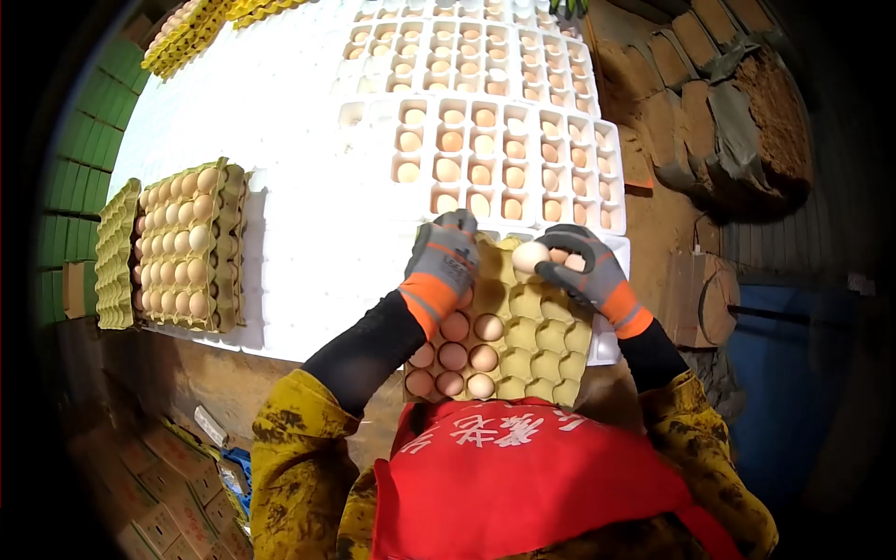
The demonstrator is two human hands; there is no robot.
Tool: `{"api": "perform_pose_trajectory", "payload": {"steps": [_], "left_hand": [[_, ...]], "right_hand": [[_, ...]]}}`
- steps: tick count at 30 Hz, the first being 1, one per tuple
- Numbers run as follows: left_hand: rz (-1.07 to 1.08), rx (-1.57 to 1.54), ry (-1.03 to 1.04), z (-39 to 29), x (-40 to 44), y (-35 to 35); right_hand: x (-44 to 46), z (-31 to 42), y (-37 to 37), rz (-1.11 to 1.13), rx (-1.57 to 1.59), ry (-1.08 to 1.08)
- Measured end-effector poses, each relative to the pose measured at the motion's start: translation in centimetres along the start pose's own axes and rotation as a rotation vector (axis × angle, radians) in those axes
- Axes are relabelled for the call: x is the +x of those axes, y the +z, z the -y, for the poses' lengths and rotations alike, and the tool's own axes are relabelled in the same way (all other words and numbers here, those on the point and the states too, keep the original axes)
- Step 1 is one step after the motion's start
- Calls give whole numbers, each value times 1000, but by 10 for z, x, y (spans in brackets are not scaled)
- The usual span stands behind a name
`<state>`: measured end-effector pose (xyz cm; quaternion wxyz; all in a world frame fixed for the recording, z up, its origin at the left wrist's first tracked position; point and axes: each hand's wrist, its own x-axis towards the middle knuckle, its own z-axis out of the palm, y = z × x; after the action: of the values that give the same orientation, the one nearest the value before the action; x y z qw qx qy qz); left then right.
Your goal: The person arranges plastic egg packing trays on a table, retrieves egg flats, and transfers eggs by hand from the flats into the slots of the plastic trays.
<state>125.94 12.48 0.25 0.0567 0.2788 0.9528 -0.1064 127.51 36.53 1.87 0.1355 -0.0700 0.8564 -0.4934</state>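
Note:
My right hand (588,266), in a grey and orange glove, is curled around a pale egg (529,257); more eggs (575,263) show among its fingers. It hovers over the upper right of a yellowish egg tray (537,331). Brown eggs (453,356) fill the tray's left columns, while cups on its right side are bare. My left hand (446,252), gloved alike, reaches over the tray's upper left corner to the front row of a white foam egg tray (509,220). Its fingers are bent closed, and what they hold is hidden.
More white foam trays of eggs (467,56) stretch to the back. Stacked egg trays (187,252) with eggs stand on the left of the white foam surface (308,271), and yellow trays (191,37) at the far left. Cardboard boxes (177,485) lie lower left; sacks (691,121) sit right.

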Motion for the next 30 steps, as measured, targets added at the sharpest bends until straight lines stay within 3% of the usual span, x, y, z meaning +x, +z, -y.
{"api": "perform_pose_trajectory", "payload": {"steps": [4, 7, 10, 12, 14, 16, 18, 20, 22, 23, 24, 26, 27, 28, 30], "left_hand": [[-117, -313, 88, 34, -17, -8], [-541, -628, -226, 73, -53, 2], [-450, -538, -566, 111, -59, 27], [-332, -487, -630, 124, -44, 59], [-232, -526, -645, 129, -37, 78], [-333, -567, -633, 133, -31, 78], [-486, -475, -662, 150, -28, 92], [-393, -535, -708, 166, -18, 94], [-258, -734, -709, 179, -12, 90], [-402, -716, -720, 182, -11, 97], [-417, -762, -746, 188, -12, 98], [-434, -858, -784, 199, -12, 98], [-524, -904, -803, 198, -8, 98], [-557, -967, -836, 198, -4, 91], [-762, -1121, -794, 197, 8, 99]], "right_hand": [[44, 23, 3, -4, 191, -22], [88, 42, 33, -1, -57, -206], [129, 52, 89, 24, -384, -312], [147, 59, 124, 20, -691, -348], [160, 60, 143, 88, -797, -329], [184, 57, 153, 143, -391, -304], [205, 54, 171, 55, -191, -429], [227, 48, 186, 197, -75, -374], [239, 64, 182, 341, 246, 116], [245, 72, 180, 242, 322, 147], [266, 52, 190, 178, 555, 19], [282, 49, 196, -44, 506, -347], [286, 46, 196, 3, 369, -325], [291, 43, 194, 46, 91, -501], [290, 38, 196, 14, -451, -653]]}}
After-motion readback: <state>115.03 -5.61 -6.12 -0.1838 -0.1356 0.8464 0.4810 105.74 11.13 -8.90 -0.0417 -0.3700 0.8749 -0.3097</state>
